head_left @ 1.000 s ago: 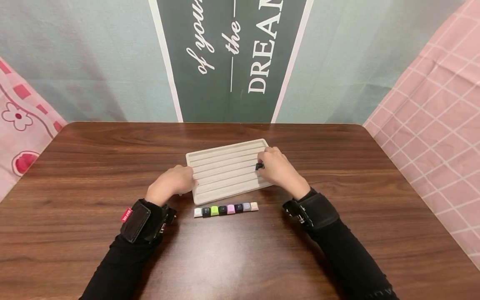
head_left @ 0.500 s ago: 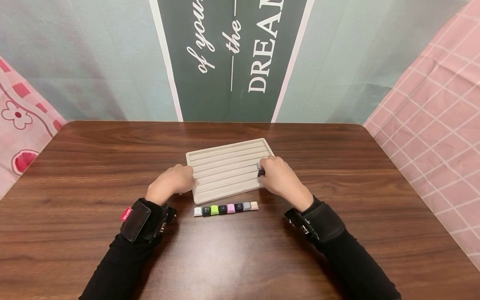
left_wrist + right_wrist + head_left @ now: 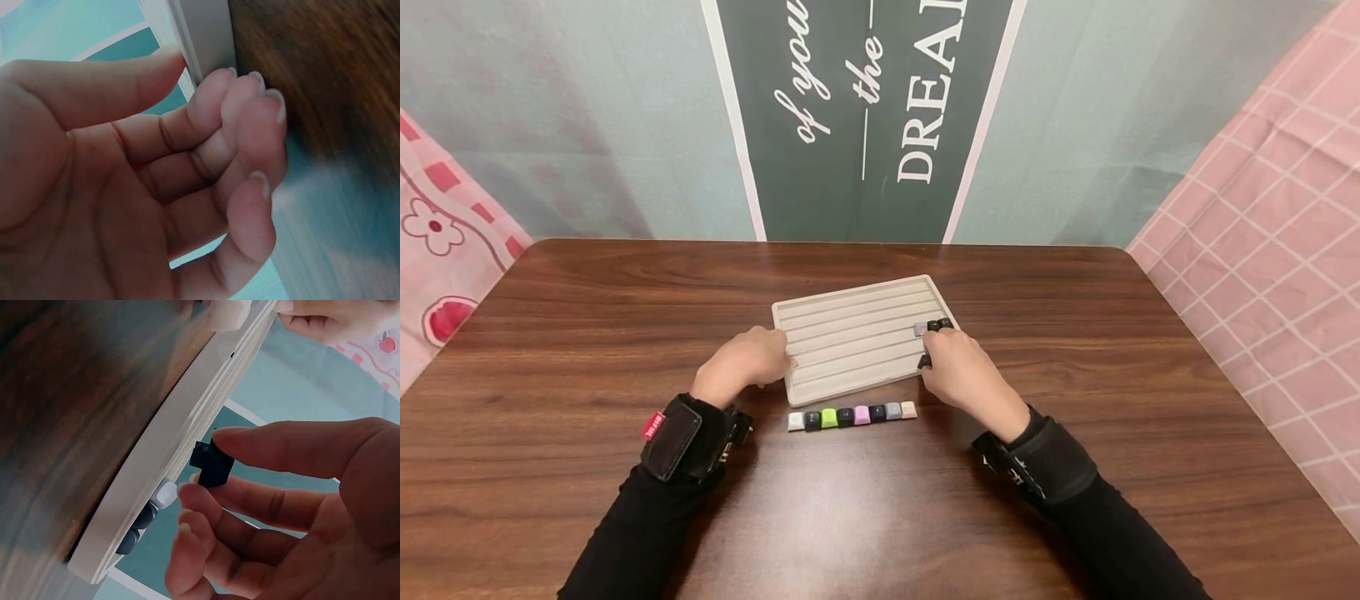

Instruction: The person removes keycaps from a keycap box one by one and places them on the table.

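Note:
A cream tray [image 3: 850, 333] with long grooves lies tilted slightly on the table. My left hand [image 3: 748, 357] grips its left edge; in the left wrist view the thumb meets the rim [image 3: 194, 37] and curled fingertips lie against the side. Over the tray's near right corner, my right hand [image 3: 962, 371] pinches a black keycap [image 3: 214, 464] between thumb and fingers. Just beyond that hand, a grey keycap [image 3: 921, 329] and two black keycaps [image 3: 934, 326] sit at the right end of one groove.
In front of the tray, a row of several keycaps [image 3: 862, 415] in white, black, green, pink, grey and cream lies on the wooden table [image 3: 865, 517]. A printed cloth [image 3: 857, 200] hangs behind the table's far edge.
My right hand has moved toward me along the tray's right end, keeping a black keycap in its fingers. The grey and two black keycaps have come into view in the groove behind it.

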